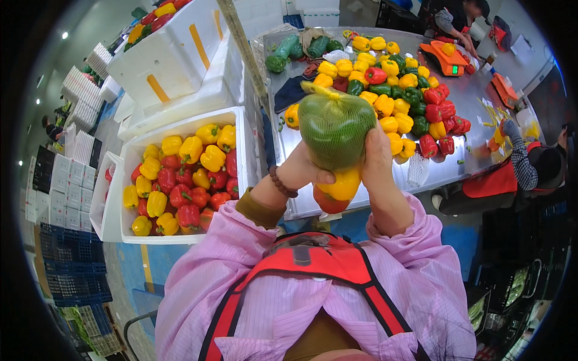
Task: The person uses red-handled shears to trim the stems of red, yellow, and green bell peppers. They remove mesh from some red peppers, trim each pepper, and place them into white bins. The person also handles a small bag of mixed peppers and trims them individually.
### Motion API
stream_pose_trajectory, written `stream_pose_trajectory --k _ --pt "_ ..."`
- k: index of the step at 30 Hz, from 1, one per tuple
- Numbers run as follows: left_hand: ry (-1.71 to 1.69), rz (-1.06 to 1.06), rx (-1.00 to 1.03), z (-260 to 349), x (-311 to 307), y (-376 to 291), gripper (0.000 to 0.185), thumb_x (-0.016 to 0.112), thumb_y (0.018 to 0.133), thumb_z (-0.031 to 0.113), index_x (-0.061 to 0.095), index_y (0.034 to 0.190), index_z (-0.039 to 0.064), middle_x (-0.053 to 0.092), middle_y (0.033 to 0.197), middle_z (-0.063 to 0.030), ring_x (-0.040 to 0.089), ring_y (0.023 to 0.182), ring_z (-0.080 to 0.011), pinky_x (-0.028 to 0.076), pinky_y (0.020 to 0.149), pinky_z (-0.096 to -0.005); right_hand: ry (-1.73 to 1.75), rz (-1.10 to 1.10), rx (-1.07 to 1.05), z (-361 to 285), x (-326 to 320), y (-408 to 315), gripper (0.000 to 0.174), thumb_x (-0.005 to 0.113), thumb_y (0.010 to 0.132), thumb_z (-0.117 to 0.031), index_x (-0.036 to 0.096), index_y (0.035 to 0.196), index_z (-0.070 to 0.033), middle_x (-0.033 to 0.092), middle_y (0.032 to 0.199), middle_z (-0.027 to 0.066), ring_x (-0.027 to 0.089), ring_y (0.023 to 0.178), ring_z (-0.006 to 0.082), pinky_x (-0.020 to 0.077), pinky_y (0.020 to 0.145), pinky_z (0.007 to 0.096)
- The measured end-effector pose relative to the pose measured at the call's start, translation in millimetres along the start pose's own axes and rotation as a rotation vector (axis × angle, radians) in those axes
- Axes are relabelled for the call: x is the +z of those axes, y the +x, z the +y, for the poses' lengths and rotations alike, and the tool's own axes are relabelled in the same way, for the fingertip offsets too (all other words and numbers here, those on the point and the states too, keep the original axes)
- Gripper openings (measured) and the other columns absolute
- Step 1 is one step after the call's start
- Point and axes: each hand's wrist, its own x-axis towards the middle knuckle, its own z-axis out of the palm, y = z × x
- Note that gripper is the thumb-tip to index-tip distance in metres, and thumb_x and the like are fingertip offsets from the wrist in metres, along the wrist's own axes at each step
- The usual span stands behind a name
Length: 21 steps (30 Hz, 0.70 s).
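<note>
Close in front of me, both hands grip a mesh net bag of bell peppers (336,126). A green pepper sits uppermost in the bag, with a yellow one and a red one below it. The net is gathered into a yellow-green tail at the top. My left hand (300,169) wraps the bag's left side, thumb across the front near the yellow pepper. From the right, my right hand (377,155) presses along the green and yellow peppers. Beyond the bag, a steel table (469,164) carries loose yellow, green and red bell peppers (384,105).
Left stands a white foam box (180,115) of yellow and red peppers (180,194), beside stacked foam boxes (158,67). A post (244,49) rises at the table's left edge. Orange scales (445,58) sit on the table. Two co-workers (533,164) work at its far and right sides.
</note>
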Motion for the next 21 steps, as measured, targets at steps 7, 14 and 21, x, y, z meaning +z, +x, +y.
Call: stream_pose_trajectory --k 7,14,21 --pt "-0.35 0.207 0.088 12.1 -13.2 0.3 0.079 0.079 0.08 0.042 0.042 0.141 0.006 0.054 0.136 -0.0101 0.054 0.124 -0.0254 0.046 0.103 -0.042 0.077 -0.199 0.192 29.8 -10.9 -16.3 0.093 0.07 0.087 -0.044 0.019 0.153 -0.002 0.041 0.145 0.014 0.041 0.134 0.023 0.0315 0.111 0.0353" --pt "-0.335 0.269 0.217 11.5 -51.2 -25.2 0.085 0.071 0.082 0.054 0.04 0.145 0.006 0.05 0.142 -0.0136 0.05 0.128 -0.0298 0.039 0.11 -0.0473 0.228 -0.335 0.544 65.2 -6.5 -31.9 0.098 0.081 0.077 -0.034 0.026 0.15 0.001 0.046 0.141 0.0097 0.044 0.132 0.0213 0.0363 0.108 0.0347" --pt "-0.299 0.355 0.3 51.0 -32.7 -76.5 0.087 0.084 0.073 0.034 0.04 0.143 0.005 0.054 0.135 -0.0094 0.056 0.121 -0.0219 0.045 0.103 -0.0369 0.073 -0.573 0.504 60.9 53.7 -27.5 0.113 0.091 0.064 -0.031 0.023 0.149 -0.001 0.045 0.14 0.0124 0.045 0.131 0.0228 0.033 0.11 0.037"
